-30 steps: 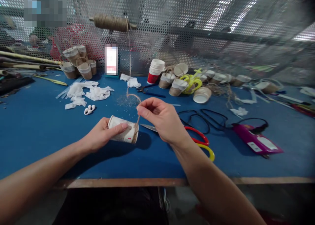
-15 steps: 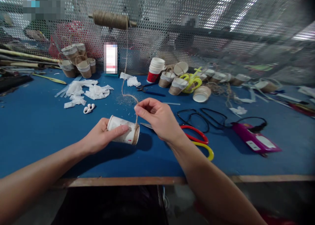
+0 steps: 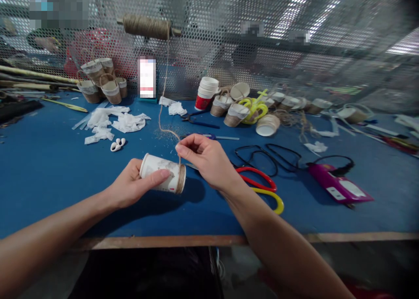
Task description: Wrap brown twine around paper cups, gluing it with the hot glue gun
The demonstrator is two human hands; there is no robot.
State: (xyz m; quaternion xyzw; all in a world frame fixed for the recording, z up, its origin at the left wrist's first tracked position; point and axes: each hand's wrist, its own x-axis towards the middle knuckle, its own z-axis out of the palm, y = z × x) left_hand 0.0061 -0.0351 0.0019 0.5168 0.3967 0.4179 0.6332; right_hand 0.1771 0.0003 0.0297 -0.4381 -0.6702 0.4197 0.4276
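My left hand (image 3: 134,186) is wrapped round a white paper cup (image 3: 159,175) lying on its side above the blue table (image 3: 49,168). A few turns of brown twine (image 3: 165,94) circle the cup's right end. My right hand (image 3: 204,159) pinches the twine just above the cup, fingers closed. The twine runs up to a spool (image 3: 145,26) hanging on a rod at the mesh wall.
Red and yellow scissors (image 3: 262,187) lie just right of my right hand, beside a black cord and a purple glue gun (image 3: 337,186). Twine-wrapped cups (image 3: 101,83), a cup stack (image 3: 206,91), white scraps (image 3: 118,122) and pliers lie farther back. The table's wooden edge (image 3: 163,241) is near me.
My right hand has dropped slightly and moved left toward the cup, taking the twine with it. The wrapped band on the cup's end looks a little wider.
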